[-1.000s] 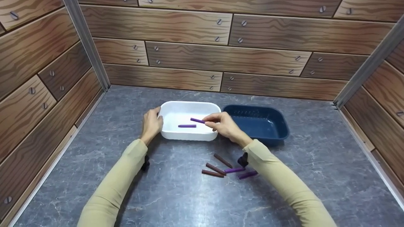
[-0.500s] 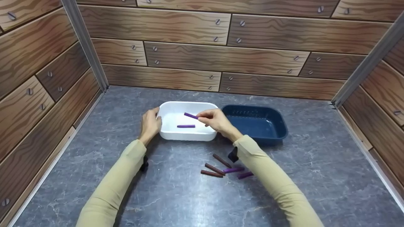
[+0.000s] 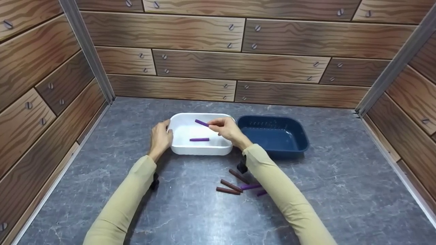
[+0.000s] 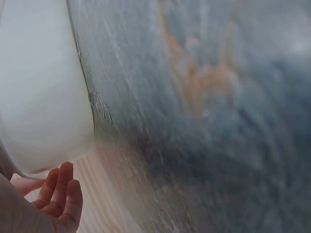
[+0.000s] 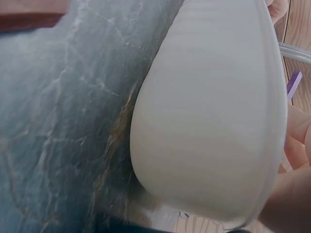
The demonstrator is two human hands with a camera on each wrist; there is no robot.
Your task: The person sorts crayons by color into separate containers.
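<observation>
My right hand [image 3: 227, 129] pinches a purple crayon [image 3: 201, 123] between thumb and fingertips, holding it tilted over the white tub [image 3: 201, 150]. Inside that tub lies another purple crayon [image 3: 199, 139], flat on the bottom. At the tub's left end my left hand [image 3: 160, 139] grips the rim; in the left wrist view its fingers [image 4: 63, 189] curl beside the tub's wall. The right wrist view has the white tub [image 5: 209, 111] filling the middle, with the held crayon's purple tip [image 5: 293, 85] beyond the rim.
A dark blue basket [image 3: 299, 149] stands just right of the white tub. Nearer on the grey table lie several brown crayons [image 3: 228, 191] and purple crayons [image 3: 250, 186], one partly hidden by the right sleeve [image 3: 272, 177]. Wood-patterned walls [image 3: 190, 90] enclose the back and sides.
My right hand has moved left and farther over the white tub, carrying the purple crayon. The left hand keeps its place at the tub's end. The head view has tilted slightly.
</observation>
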